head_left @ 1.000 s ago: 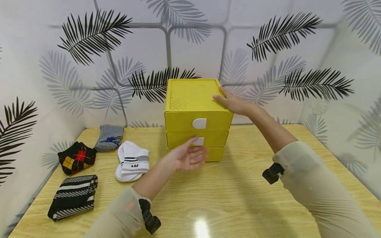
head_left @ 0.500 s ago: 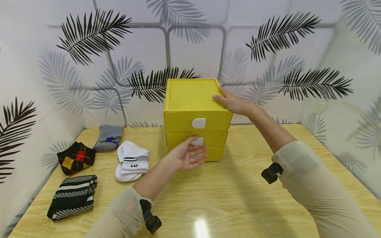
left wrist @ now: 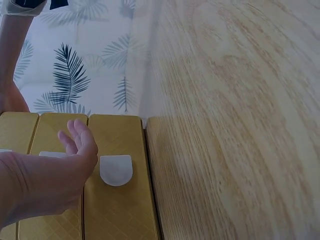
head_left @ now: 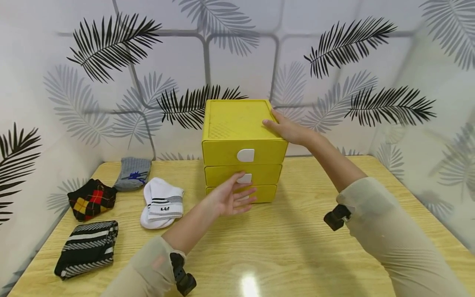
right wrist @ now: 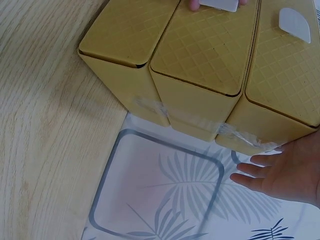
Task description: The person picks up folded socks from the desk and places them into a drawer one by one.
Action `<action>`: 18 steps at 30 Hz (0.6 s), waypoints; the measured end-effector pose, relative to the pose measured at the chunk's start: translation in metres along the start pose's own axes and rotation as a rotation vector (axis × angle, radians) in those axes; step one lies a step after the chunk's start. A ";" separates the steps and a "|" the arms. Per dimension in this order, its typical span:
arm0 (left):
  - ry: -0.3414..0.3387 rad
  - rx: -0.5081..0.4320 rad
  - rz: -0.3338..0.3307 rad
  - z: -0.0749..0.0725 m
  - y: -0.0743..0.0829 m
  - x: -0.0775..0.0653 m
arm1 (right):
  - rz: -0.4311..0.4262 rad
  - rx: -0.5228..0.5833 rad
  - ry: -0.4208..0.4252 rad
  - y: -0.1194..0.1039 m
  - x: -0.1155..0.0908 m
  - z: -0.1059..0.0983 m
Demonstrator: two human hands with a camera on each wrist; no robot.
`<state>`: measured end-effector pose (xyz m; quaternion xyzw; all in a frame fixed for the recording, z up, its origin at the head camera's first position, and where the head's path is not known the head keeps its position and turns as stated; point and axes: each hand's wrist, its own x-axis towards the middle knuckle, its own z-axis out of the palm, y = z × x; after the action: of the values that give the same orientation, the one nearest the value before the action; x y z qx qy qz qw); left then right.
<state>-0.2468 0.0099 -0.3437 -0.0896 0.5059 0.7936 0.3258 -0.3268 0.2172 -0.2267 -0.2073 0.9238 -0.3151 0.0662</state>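
Observation:
A yellow three-drawer box (head_left: 237, 117) stands on the table, its drawers closed. My left hand (head_left: 228, 198) is at the white handle (head_left: 245, 178) of the middle drawer, thumb at its upper edge and forefinger under it. The other fingers stretch past to the right. In the right wrist view fingertips (right wrist: 194, 5) show on both sides of that handle. My right hand (head_left: 289, 128) rests on the box's top right edge, thumb on top, fingers stretched along the side. The right wrist view shows these fingers straight.
To the left lie a grey sock bundle (head_left: 132, 175), a checked sock bundle (head_left: 90, 200), white striped socks (head_left: 163, 204) and a folded black-and-white striped bundle (head_left: 87, 248). A leaf-patterned wall covering (head_left: 241, 62) stands behind the wooden table (head_left: 297, 247).
The whole head view has shifted slightly left and down. Both hands keep their places on the box, and the drawers look unmoved.

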 end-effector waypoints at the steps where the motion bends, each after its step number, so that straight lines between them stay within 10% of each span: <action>1: 0.000 0.006 -0.001 0.000 -0.001 -0.001 | 0.002 0.003 0.001 -0.001 0.000 0.000; 18: -0.081 0.062 -0.027 -0.003 -0.022 -0.035 | 0.014 -0.006 0.010 -0.002 0.002 0.000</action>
<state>-0.2069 -0.0020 -0.3448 -0.0540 0.5154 0.7762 0.3591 -0.3273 0.2145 -0.2257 -0.1992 0.9265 -0.3129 0.0633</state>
